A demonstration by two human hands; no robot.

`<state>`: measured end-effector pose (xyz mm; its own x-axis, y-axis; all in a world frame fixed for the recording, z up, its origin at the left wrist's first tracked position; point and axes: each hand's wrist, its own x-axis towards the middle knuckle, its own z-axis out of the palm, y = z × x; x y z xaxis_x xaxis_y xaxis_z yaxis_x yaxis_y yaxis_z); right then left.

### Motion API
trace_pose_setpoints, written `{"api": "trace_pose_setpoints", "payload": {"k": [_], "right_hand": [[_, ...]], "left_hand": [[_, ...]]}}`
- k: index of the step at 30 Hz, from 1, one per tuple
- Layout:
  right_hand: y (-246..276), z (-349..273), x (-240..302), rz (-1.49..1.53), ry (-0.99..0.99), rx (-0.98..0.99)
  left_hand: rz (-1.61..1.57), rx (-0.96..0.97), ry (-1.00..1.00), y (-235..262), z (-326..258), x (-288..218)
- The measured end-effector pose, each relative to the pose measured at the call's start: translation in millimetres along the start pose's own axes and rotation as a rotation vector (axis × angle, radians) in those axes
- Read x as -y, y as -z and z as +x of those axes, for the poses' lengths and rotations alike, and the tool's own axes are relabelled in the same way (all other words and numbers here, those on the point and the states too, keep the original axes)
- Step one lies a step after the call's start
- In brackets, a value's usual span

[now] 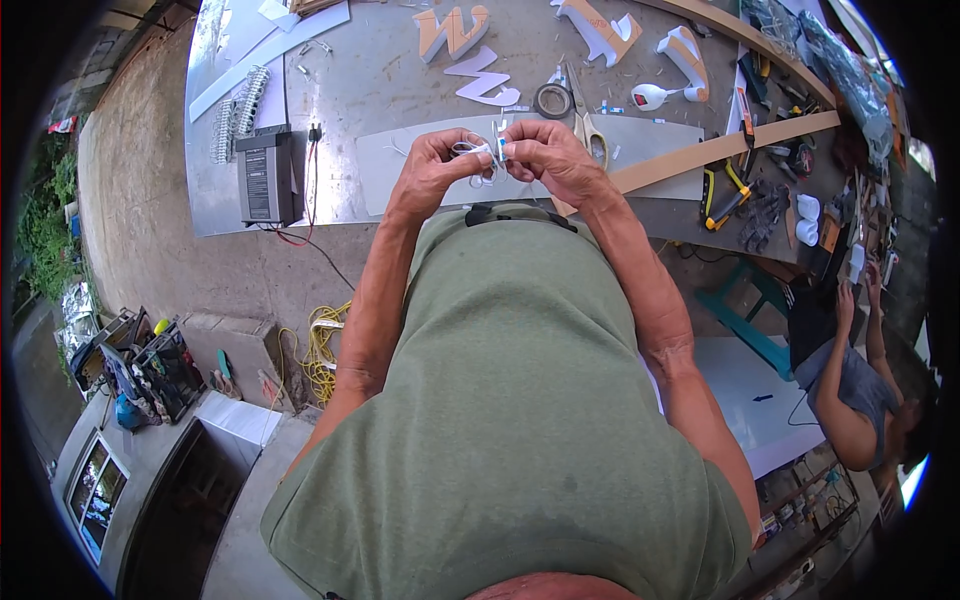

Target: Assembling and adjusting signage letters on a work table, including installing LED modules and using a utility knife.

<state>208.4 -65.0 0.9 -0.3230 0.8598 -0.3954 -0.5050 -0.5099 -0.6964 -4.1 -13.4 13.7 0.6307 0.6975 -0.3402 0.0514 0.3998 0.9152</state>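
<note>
A small bundle of thin white wire (pixel 481 180) is held in front of my belly, over the near edge of the metal table (pixel 340 95). My left hand (pixel 432 172) pinches its looped part between thumb and fingers. My right hand (pixel 556 163) is closed on the other side of the same wire, close to a small white-and-blue piece at the fingertips. The exact grip at the fingertips is too small to make out. Just beyond my right hand lie scissors (pixel 594 138) and a black tape roll (pixel 552 99). A flat white zigzag cut-out (pixel 480 76) lies farther back.
Left on the table stands a dark grey power box (pixel 265 178) with red and black leads. Letter-shaped pieces (pixel 452 33) with brown sides lie at the back. A long brown strip (pixel 720 150) and yellow-black pliers (pixel 728 200) are at right. Another person (pixel 850 385) sits at far right.
</note>
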Motion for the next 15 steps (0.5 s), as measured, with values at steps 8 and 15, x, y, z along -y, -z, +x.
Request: {"api": "trace_pose_setpoints", "payload": {"k": [8, 15], "right_hand": [[-9.1, -3.8, -1.1, -0.978, 0.328, -0.531], [-18.1, -2.4, 7.5, -0.924, 0.238, -0.205]], "left_hand": [[0.147, -0.06, 0.084, 8.3, -0.3, -2.0], [0.264, -0.06, 0.047, 6.1, 4.9, -0.3]]}}
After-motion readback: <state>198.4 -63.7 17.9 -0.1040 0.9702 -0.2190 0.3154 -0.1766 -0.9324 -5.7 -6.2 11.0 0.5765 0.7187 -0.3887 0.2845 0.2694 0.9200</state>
